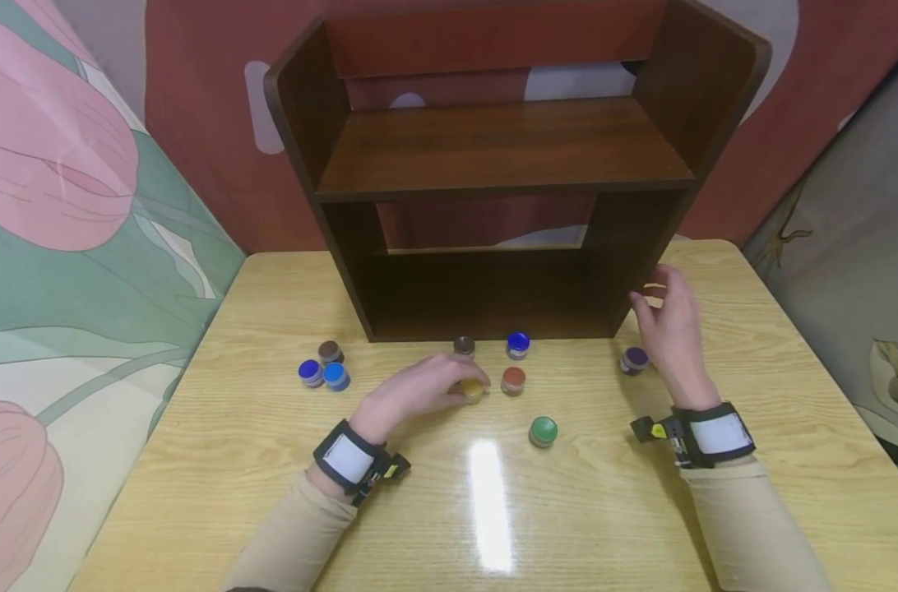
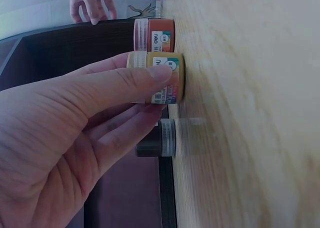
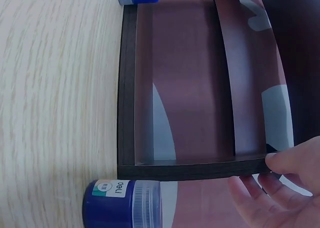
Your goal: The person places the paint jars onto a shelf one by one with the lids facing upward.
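**Left hand [image 1: 423, 388] pinches yellow jar [image 2: 170, 92], right hand [image 1: 673, 333] grips shelf [image 1: 504, 148]!**

Nearest, a green jar [image 1: 543, 432] sits on the tabletop [image 1: 604, 526]. Just beyond, thumb and fingers hold that yellow jar upright, red-brown jar [image 1: 513, 381] close beside it. Over right, a purple jar [image 1: 634, 360]; past it, the right hand's thumb and fingers clasp the shelf's side edge.

We couldn't pin the exact type, but it looked like a home-style rm. corner: wood-grain desk [image 1: 197, 493], dk. brown shelf unit [image 1: 508, 144], sm. coloured jars [image 1: 543, 432], tulip-print panel [image 1: 57, 173] on L, maroon patterned backdrop [image 1: 197, 123] behind.
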Tool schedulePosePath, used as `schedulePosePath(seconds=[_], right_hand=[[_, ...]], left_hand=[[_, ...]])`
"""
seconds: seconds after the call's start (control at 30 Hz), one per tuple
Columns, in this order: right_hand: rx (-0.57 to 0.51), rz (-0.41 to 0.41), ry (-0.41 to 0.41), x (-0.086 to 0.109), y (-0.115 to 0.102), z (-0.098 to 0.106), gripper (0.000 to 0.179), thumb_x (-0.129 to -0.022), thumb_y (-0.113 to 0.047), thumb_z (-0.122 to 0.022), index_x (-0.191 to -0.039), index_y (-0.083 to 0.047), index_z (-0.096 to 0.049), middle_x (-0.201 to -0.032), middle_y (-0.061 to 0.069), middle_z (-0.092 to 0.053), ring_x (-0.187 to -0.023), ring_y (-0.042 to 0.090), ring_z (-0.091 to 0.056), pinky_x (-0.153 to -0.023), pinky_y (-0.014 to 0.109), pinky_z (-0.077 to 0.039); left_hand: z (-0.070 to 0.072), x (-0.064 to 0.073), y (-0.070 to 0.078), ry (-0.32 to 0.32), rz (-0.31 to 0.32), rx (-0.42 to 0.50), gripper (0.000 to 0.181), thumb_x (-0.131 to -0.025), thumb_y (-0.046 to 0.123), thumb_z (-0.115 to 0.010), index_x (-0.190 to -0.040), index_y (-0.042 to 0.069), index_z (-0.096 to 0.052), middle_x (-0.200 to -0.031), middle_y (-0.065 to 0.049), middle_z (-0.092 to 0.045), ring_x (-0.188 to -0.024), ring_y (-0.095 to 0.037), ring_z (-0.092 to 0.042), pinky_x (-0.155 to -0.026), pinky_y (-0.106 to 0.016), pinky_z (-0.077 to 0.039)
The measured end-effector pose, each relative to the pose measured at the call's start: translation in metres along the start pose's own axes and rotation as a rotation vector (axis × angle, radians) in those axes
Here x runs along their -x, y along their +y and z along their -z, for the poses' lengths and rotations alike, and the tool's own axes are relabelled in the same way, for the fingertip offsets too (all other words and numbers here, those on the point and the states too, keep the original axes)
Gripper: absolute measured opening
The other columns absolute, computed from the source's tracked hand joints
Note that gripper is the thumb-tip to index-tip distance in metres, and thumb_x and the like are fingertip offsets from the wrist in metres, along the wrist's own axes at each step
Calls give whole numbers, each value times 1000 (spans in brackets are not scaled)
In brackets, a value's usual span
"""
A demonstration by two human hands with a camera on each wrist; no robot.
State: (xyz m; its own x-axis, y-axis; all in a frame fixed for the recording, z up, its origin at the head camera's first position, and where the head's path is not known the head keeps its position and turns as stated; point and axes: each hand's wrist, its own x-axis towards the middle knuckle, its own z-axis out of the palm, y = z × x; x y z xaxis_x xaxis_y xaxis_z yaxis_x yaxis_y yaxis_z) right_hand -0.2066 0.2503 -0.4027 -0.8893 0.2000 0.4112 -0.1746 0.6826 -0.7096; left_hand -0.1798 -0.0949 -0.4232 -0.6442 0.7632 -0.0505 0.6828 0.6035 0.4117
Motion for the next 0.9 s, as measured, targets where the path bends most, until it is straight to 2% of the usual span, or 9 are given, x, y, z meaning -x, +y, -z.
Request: schedulePosePath(seconds=[0.1,0.17,0.37,0.53,0.7,0.9], right_hand=[[4,-4,-7,0,0,0,41,-98,-7,-59,-137,3,-47,-129,25,-59,-111,41,-65,-85,28,-60],[5,-6,-10,0,0,1,43,-99,-8,-59,-138,2,-46,-129,26,-58,-111,43,-64,-87,42,-59],[13,-6,-11,0,0,-1,42,-99,-7,-58,-138,3,-45,-130,26,-57,-112,44,-63,-88,52,-56],[17,-6,-11,0,1,-2,40,-98,-4,-57,-136,4,-46,-130,25,-57,-113,41,-64,-88,55,-56],[13,-6,-14,0,2,-3,40,-98,-4,-57,-136,5,-45,-131,26,-57,-114,42,-64,-89,55,-56],[9,-12,-22,0,2,-3,40,-98,-4,-57,-136,5,-45,-131,26,-56,-115,43,-63,-89,55,-56]], left_hand=[[0,0,0,14,9,1,34,-91,14,-73,-125,17,-70,-126,2,-70,-118,-13,-64,-101,-25,-54],[0,0,0,22,14,3,34,-92,15,-72,-126,17,-69,-127,1,-69,-121,-15,-63,-102,-26,-53],[-1,0,-3,62,3,-2,37,-92,14,-72,-128,18,-68,-130,-2,-67,-121,-17,-63,-101,-27,-54],[0,0,-5,99,-18,-9,40,-92,14,-72,-131,19,-66,-129,-3,-63,-114,-14,-62,-96,-24,-56],[1,0,-5,133,-19,36,42,-93,16,-71,-134,19,-63,-130,-3,-62,-110,-12,-62,-94,-23,-56],[1,-1,-6,218,-1,95,46,-90,17,-73,-135,17,-61,-128,-1,-64,-106,-10,-63,-92,-22,-56]])
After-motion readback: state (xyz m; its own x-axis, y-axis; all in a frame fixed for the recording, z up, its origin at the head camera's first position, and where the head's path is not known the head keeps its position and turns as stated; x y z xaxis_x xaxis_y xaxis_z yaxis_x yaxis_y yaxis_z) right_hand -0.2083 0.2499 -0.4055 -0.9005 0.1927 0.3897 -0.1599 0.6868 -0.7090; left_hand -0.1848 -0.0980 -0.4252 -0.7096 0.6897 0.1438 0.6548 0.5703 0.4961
